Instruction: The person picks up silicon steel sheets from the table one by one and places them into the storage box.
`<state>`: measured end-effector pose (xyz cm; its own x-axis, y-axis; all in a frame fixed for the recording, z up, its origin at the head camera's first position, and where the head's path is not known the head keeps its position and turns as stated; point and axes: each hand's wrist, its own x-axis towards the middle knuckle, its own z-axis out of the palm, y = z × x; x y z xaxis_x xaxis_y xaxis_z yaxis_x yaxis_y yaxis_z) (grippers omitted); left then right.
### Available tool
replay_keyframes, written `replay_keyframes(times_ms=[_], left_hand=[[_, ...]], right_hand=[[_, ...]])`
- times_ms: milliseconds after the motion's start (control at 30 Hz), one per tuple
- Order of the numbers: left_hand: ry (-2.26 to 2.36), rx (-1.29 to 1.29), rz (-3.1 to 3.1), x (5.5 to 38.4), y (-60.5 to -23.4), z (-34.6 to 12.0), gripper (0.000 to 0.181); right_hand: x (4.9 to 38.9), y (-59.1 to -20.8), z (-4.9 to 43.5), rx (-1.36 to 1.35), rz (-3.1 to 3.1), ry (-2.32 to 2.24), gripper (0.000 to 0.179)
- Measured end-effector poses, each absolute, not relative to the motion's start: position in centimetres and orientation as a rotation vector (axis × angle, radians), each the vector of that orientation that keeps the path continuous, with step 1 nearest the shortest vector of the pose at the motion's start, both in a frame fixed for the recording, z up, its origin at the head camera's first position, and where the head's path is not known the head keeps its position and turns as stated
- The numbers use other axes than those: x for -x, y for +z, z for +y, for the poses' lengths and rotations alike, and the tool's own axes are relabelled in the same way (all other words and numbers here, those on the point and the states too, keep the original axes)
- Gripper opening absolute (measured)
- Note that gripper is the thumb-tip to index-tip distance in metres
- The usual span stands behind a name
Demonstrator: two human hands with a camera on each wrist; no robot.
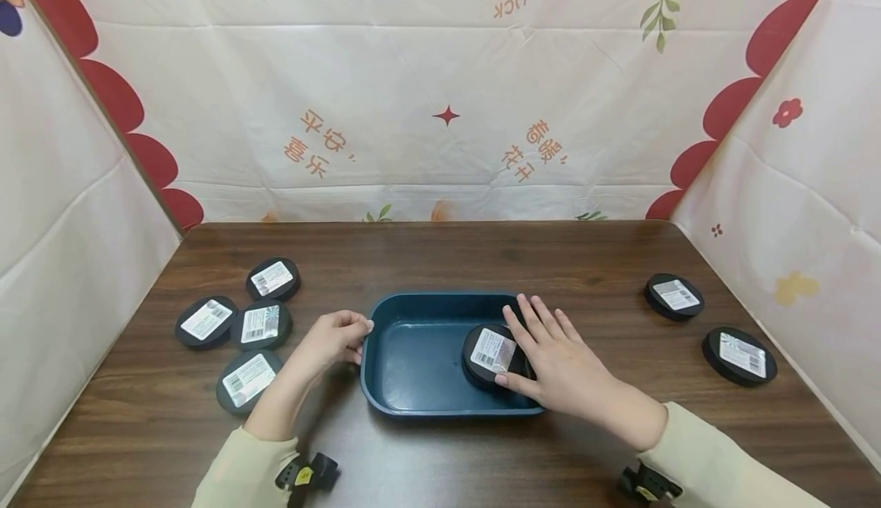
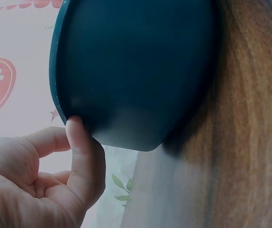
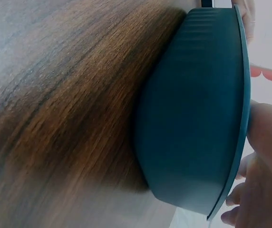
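Note:
A dark teal rectangular tray (image 1: 416, 363) sits on the wooden table. My left hand (image 1: 333, 349) pinches the rim at its left end; in the left wrist view, thumb and fingertip meet at the tray's edge. Inside, toward the right, lies a round black disc (image 1: 492, 350) with a white barcode label, and more black shows under my right hand, mostly hidden. My right hand (image 1: 567, 370) reaches over the right rim with fingers straight and spread, its thumb at the disc's edge. The right wrist view shows the hand (image 3: 264, 175) beside the tray's rim.
Several similar labelled black discs (image 1: 261, 324) lie grouped to the tray's left. Two more, a farther disc (image 1: 674, 297) and a nearer disc (image 1: 739, 356), lie at the right. Printed white cloth (image 1: 440, 72) encloses the table's back and sides.

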<state>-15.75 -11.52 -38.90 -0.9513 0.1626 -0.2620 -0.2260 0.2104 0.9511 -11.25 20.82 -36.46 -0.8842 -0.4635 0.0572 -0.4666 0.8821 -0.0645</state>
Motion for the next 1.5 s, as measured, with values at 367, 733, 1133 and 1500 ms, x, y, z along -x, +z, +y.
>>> replay_keyframes(times_ms=[367, 733, 1133, 1500], left_hand=[[1.820, 0.060, 2.181, 15.8, -39.0, -11.6, 0.023], [1.824, 0.058, 2.179, 15.8, -39.2, -11.5, 0.022], [1.836, 0.056, 2.165, 16.0, -39.2, -11.5, 0.021], [1.848, 0.060, 2.145, 15.9, -39.1, -11.4, 0.023]], right_hand=[[11.1, -36.4, 22.3, -0.563, -3.109, 0.292, 0.088], [10.6, -36.5, 23.4, -0.557, -3.085, 0.279, 0.079], [10.4, -36.9, 25.1, -0.544, -3.003, 0.194, 0.075], [9.7, -37.5, 26.9, -0.506, -2.970, 0.140, 0.070]])
